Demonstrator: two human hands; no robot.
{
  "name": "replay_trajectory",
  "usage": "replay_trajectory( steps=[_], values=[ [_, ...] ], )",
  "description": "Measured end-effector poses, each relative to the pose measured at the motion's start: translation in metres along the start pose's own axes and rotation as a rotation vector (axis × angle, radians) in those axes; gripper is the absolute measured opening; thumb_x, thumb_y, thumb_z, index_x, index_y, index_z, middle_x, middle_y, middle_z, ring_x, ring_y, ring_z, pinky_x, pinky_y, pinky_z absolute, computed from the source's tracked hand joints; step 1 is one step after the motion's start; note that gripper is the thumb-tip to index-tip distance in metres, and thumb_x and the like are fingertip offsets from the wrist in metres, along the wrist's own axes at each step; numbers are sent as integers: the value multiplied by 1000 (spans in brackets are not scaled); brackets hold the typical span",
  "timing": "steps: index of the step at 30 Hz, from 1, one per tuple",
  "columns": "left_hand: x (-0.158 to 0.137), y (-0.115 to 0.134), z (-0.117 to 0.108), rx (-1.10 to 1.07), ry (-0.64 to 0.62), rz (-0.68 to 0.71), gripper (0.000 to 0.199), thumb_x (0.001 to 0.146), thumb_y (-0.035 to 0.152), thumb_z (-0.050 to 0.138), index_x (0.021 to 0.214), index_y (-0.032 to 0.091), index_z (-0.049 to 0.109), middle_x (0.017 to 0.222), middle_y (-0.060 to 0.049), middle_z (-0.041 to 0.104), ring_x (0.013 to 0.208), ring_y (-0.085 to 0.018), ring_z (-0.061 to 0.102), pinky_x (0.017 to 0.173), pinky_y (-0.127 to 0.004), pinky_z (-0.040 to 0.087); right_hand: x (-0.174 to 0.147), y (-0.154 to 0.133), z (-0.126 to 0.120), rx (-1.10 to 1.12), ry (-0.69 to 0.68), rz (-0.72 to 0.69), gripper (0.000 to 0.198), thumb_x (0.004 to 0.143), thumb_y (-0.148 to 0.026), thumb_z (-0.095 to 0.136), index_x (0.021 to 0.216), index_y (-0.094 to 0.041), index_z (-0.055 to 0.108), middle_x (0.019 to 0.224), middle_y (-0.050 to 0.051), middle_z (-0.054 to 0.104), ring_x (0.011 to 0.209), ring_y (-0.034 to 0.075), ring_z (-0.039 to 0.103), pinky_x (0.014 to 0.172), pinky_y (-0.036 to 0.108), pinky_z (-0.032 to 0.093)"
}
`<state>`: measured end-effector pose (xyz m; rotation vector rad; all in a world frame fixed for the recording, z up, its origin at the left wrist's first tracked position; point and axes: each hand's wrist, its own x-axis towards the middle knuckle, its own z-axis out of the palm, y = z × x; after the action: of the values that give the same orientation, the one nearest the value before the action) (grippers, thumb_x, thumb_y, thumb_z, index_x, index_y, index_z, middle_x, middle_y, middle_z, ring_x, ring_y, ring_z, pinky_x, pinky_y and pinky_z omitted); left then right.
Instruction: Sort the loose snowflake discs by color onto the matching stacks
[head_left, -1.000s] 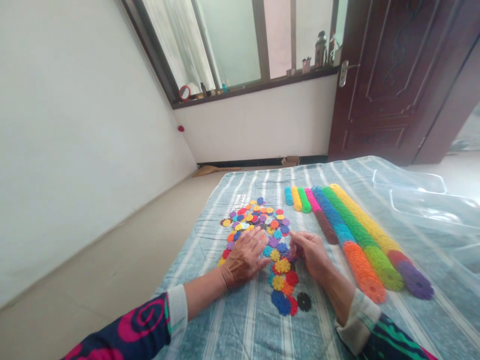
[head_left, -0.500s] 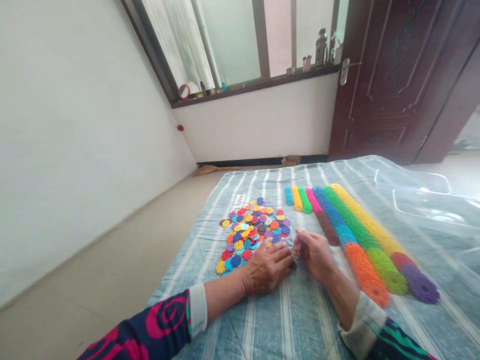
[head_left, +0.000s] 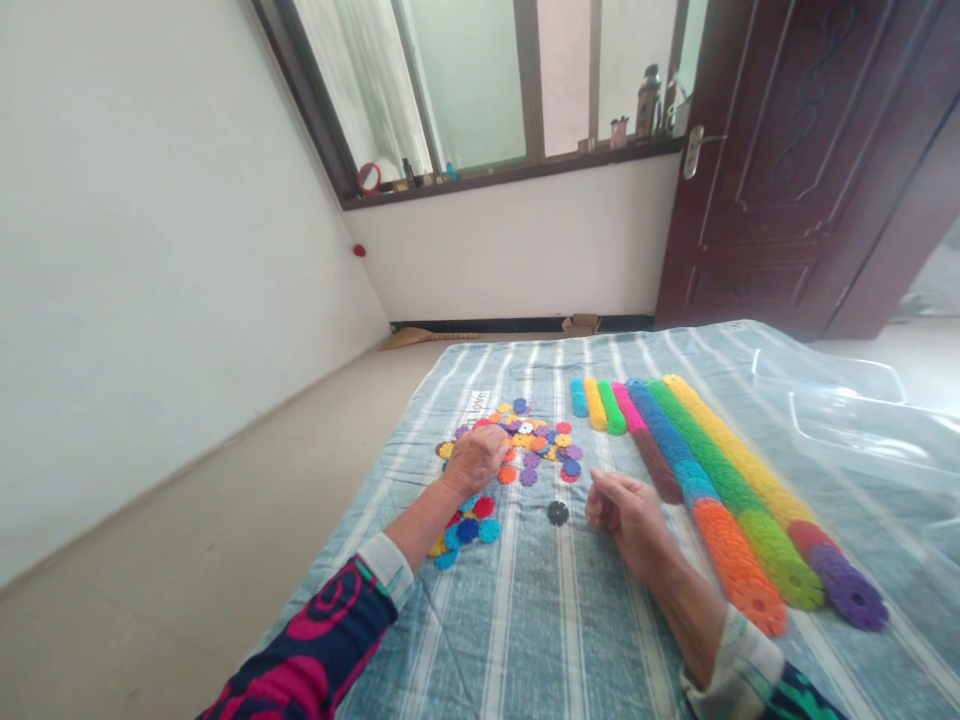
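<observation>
My left hand (head_left: 476, 460) reaches into a loose heap of colourful notched plastic discs (head_left: 534, 440), its fingers bent downward and pressed together. Its fingertips are hidden, so what they hold does not show. My right hand (head_left: 630, 515) hovers or rests just right of the heap, its fingers curled into a pinch; anything in them is too small to name. Between the hands a single black disc (head_left: 558, 513) lies flat on the cloth. Nearer to me, below my left wrist, a smaller cluster of blue, red and yellow discs (head_left: 469, 530) is spread out.
Long rows of discs sorted by colour, such as a yellow row (head_left: 720, 440) and an orange row (head_left: 739, 565), lie to the right. Clear plastic bins (head_left: 862, 425) stand beyond them. Striped cloth (head_left: 525, 640) covers the surface. A dark red door (head_left: 780, 170) is behind.
My left hand has moved left and away from me, off the spot beside my right hand. The black disc is now uncovered, and the heap shows a gap in its near part.
</observation>
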<state>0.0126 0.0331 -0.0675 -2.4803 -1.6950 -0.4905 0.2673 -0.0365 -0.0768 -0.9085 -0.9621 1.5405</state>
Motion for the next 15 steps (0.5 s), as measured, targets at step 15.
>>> replay_trajectory(
  steps=[15],
  values=[
    [-38,-43,-21,-324,81,-258,23,79,27,57,92,22,75,112,-3,76,109,-20,68,102,-33,51,-5,3,1,-142,-18,1,53,70,-64,73,46,-19,60,47,4,55,48,14,45,51,28,34]
  ],
)
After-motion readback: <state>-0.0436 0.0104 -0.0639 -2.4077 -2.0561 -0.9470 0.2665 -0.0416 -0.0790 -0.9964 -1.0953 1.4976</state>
